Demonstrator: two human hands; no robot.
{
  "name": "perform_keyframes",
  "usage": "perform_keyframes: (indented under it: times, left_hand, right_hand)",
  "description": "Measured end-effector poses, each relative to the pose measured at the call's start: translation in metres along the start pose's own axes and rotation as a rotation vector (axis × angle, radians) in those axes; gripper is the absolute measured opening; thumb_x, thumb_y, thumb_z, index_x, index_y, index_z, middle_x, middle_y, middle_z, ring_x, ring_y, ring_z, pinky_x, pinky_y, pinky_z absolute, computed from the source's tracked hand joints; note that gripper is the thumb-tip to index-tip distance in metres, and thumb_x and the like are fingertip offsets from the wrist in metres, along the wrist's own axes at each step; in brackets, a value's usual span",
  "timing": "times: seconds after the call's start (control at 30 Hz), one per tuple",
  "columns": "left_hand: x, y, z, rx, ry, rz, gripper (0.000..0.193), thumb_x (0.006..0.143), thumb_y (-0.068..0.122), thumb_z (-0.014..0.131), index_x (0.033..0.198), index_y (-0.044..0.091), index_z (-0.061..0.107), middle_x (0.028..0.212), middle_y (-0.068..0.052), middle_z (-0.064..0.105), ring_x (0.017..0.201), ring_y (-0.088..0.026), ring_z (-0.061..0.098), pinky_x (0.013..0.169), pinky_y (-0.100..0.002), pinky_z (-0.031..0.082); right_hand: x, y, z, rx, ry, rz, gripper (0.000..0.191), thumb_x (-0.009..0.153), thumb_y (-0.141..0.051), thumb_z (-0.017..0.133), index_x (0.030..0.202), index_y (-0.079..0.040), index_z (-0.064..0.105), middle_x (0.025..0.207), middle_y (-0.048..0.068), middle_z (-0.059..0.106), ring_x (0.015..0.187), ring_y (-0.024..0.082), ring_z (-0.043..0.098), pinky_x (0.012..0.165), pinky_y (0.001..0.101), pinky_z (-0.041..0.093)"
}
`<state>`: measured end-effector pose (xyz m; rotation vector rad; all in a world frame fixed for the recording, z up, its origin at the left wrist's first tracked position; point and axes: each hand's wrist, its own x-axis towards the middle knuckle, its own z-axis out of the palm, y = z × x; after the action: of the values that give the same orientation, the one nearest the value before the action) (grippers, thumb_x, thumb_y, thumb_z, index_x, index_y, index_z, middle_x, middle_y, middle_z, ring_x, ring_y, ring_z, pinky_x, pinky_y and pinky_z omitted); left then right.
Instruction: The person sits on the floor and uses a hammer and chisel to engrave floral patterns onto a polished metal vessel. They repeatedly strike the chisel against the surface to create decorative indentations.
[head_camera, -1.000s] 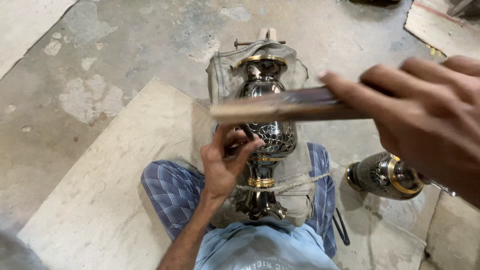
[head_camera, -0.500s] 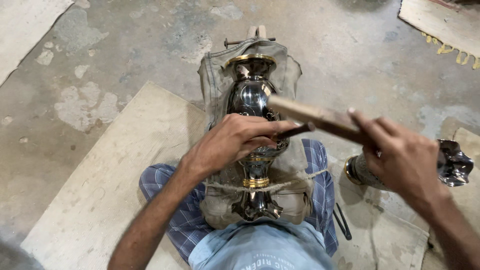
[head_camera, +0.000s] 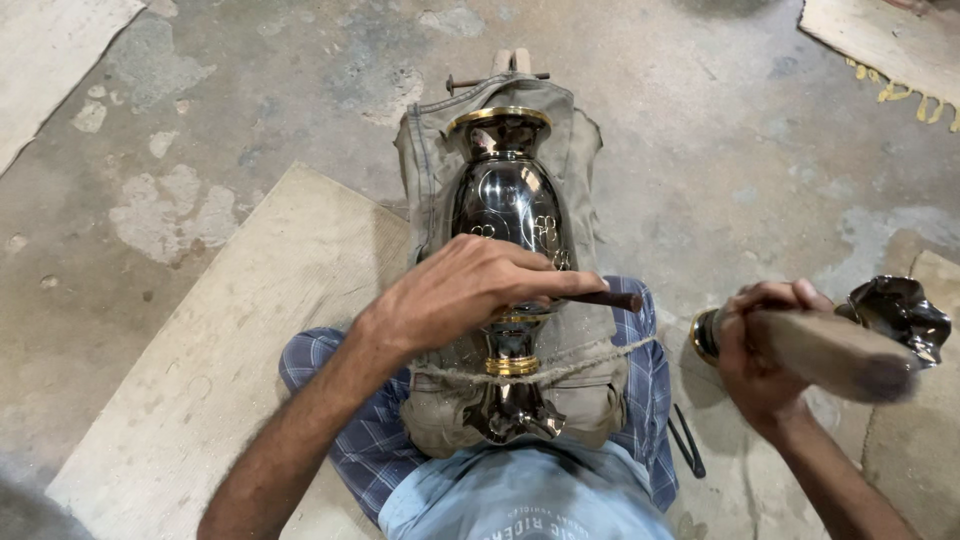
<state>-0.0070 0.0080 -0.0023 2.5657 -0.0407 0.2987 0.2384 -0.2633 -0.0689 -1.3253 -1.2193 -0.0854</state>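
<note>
Dark polished metal vase w/ gold rim (head_camera: 508, 205) lies on grey cloth (head_camera: 425, 170) over your lap, tied w/ rope (head_camera: 590, 360). Your left hand (head_camera: 465, 290) rests on vase mid-body, pinching thin dark metal chisel (head_camera: 605, 298). Right hand (head_camera: 760, 350), well right of vase, grips wooden mallet (head_camera: 825, 350).

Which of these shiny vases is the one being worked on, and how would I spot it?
Start at the grey cloth draped over the person's lap in the middle. The vase lies lengthwise on it, tied down with a rope, dark and glossy with a gold rim, under the left hand holding a thin tool. The other vase lies loose on the floor behind the right hand.
</note>
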Motion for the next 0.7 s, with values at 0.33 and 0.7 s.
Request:
perform_keyframes:
  times: [0.33,0.7]
  left_hand:
    - [-0.011,0.002,0.008,-0.013,0.175,-0.067,0.048,0.099,0.014,0.062,0.141,0.037,0.058,0.108,0.003,0.079,0.079,-0.009,0.075,0.073,-0.03,0.067]
    - [-0.027,0.017,0.007,-0.327,0.418,-0.207,0.047,0.094,0.018,0.07,0.139,0.026,0.06,0.105,-0.002,0.079,0.086,-0.013,0.078,0.072,-0.032,0.069]
  right_hand:
    - [0.03,-0.016,-0.006,-0.741,-0.297,-0.1,0.058,0.088,0.008,0.076,0.141,-0.005,0.058,0.09,0.014,0.073,0.062,0.019,0.064,0.056,0.0319,0.054]
    - [0.083,-0.057,-0.008,-0.781,-0.227,-0.048,0.065,0.091,-0.003,0.079,0.15,-0.004,0.053,0.092,0.013,0.07,0.073,0.021,0.068,0.069,0.0336,0.057]
